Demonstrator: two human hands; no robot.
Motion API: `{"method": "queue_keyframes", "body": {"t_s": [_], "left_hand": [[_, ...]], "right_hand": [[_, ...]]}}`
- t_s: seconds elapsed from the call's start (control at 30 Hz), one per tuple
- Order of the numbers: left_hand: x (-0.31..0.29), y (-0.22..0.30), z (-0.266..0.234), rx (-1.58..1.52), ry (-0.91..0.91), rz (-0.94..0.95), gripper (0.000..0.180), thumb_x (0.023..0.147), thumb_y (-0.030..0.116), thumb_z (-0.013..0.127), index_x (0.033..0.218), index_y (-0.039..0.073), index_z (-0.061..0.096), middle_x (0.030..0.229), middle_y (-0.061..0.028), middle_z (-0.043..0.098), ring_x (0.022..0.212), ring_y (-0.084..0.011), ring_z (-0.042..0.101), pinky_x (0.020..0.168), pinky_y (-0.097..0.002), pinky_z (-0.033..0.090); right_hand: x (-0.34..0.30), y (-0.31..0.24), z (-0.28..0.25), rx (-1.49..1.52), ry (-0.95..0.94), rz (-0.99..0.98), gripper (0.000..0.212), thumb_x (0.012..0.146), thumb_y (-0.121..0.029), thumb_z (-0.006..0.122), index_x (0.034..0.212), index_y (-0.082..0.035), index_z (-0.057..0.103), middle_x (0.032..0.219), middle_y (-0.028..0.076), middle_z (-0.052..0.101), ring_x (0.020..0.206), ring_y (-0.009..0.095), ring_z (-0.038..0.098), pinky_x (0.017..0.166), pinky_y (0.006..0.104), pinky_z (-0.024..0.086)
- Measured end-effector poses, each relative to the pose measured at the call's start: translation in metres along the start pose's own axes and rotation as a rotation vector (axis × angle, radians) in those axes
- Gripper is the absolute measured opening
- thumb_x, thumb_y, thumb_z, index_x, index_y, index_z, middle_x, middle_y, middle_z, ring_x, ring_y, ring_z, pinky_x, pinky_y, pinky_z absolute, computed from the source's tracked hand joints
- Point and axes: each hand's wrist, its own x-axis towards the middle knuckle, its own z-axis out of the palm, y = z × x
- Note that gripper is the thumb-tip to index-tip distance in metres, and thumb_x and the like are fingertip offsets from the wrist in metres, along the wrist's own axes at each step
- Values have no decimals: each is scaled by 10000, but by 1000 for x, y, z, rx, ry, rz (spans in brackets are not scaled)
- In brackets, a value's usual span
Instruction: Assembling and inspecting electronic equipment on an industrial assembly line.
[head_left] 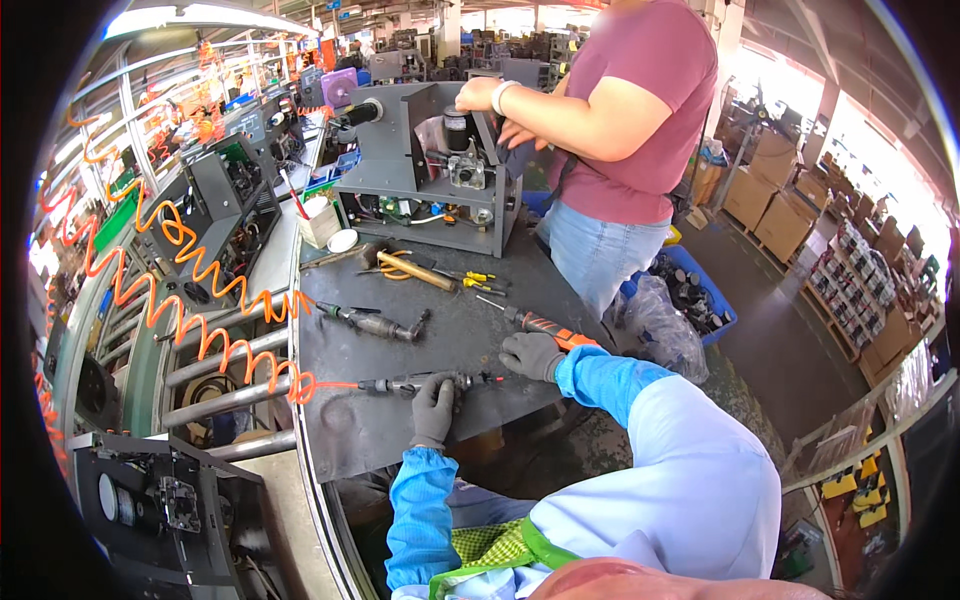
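Observation:
On the dark worktop, my left hand [434, 410], in a grey glove, is closed around a slim air screwdriver [400, 384] joined to an orange coiled hose. My right hand [533, 357], gloved too, has its fingers curled against the near side of an orange-and-black power screwdriver [556, 331], whose bit points to the far left. Its palm side is hidden. Farther back lies a second air tool [372, 322] with an angled head. Beyond it rest a hammer's wooden handle [415, 271] and yellow-tipped hand tools [480, 281].
A grey machine housing [440, 215] with open internals stands at the worktop's far end; a co-worker [630, 120] reaches into it. Orange coiled hoses [200, 330] hang over the roller conveyor [230, 403] at left. A blue bin [700, 290] of black parts stands on the floor at right.

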Motion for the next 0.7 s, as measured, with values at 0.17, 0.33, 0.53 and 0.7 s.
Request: {"method": "queue_keyframes", "body": {"t_s": [0.17, 0.33, 0.53, 0.7], "left_hand": [[-4, 0, -6, -27, 44, -6, 168, 985, 126, 554, 1076, 29, 656, 800, -19, 642, 635, -84, 570, 550, -236, 469], [-2, -1, -4, -78, 40, -12, 162, 979, 115, 560, 1067, 36, 671, 795, -16, 641, 644, -77, 572, 549, -233, 469], [-5, 1, -5, -81, 40, -59, 169, 995, 128, 543, 1087, 22, 636, 810, -25, 637, 656, -103, 580, 564, -238, 476], [-7, 1, -4, -110, 75, -37, 175, 986, 115, 548, 1088, 26, 659, 819, -21, 650, 650, -84, 580, 558, -234, 475]], "right_hand": [[10, -16, 12, -45, 55, 127, 308, 922, -413, 545, 891, -112, 604, 856, 120, 652, 812, 333, 655, 696, 471, 504], [9, -10, 16, -44, 108, 122, 314, 916, -414, 566, 842, -110, 593, 831, 107, 643, 797, 327, 648, 699, 472, 494], [7, -10, 17, -34, 97, 139, 287, 910, -404, 571, 866, -121, 592, 818, 108, 644, 789, 328, 651, 685, 475, 499], [9, -16, 12, -17, 88, 150, 294, 910, -398, 570, 832, -116, 588, 817, 106, 642, 792, 326, 649, 688, 475, 496]]}}
